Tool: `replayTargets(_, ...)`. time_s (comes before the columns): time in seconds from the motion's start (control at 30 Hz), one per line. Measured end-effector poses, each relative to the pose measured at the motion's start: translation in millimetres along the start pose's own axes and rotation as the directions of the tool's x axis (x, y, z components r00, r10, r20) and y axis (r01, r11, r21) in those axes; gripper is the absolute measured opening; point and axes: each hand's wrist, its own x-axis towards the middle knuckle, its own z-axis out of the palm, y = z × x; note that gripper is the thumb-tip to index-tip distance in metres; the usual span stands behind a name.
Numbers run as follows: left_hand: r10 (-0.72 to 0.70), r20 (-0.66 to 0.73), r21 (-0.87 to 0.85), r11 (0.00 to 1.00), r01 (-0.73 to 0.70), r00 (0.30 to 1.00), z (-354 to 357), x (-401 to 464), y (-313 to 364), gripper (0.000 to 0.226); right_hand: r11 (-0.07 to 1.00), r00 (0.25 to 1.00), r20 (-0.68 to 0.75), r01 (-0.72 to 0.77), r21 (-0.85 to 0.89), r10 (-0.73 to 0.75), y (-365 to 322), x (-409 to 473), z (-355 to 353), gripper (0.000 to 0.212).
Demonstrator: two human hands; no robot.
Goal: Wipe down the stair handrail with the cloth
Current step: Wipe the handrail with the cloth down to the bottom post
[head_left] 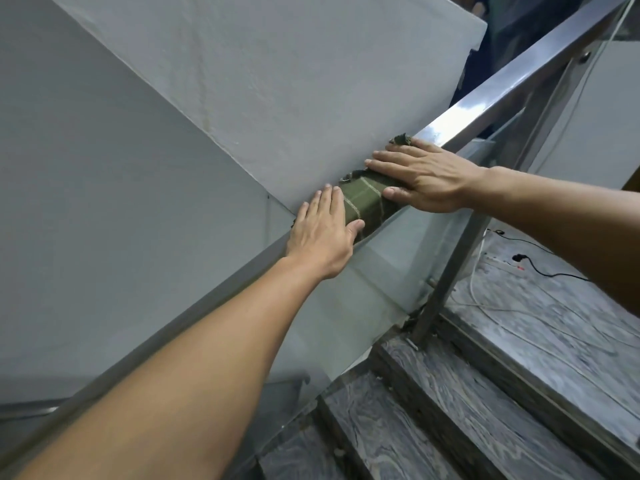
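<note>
Cloth: green plaid, draped over the handrail at frame centre. Handrail: polished metal, running from lower left to upper right; glass panel below it. Stair treads: grey marble, lower right; cables on the landing. Left hand and right hand: both flat, fingers spread, pressing the cloth's ends onto the rail.

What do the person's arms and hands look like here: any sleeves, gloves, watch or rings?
Both forearms are bare up to the frame edge, no sleeves in view. The left hand and right hand are ungloved, with short nails. No watch, bracelet or rings show on either wrist or the visible fingers.
</note>
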Motion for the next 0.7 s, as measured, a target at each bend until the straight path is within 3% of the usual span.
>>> replayTargets(0.13, -0.036, -0.041, 0.019, 0.999, 0.037, 0.999, 4, -10, -5, 0.068, 0.997, 0.995, -0.055, 0.079, -0.027, -0.080, -6, 0, 5, 0.072)
replayTargets(0.47, -0.070, -0.110, 0.077, 0.994, 0.079, 0.991, 6, -33, -18, 0.067, 0.976, 0.978, -0.012, 0.209, -0.067, -0.210, -26, 16, -1, 0.089)
replayTargets(0.7, -0.117, -0.113, 0.091, 0.988, 0.128, 0.987, 3, -75, -49, 0.070, 0.943, 0.943, -0.056, 0.325, -0.080, -0.329, -68, 21, 2, 0.077)
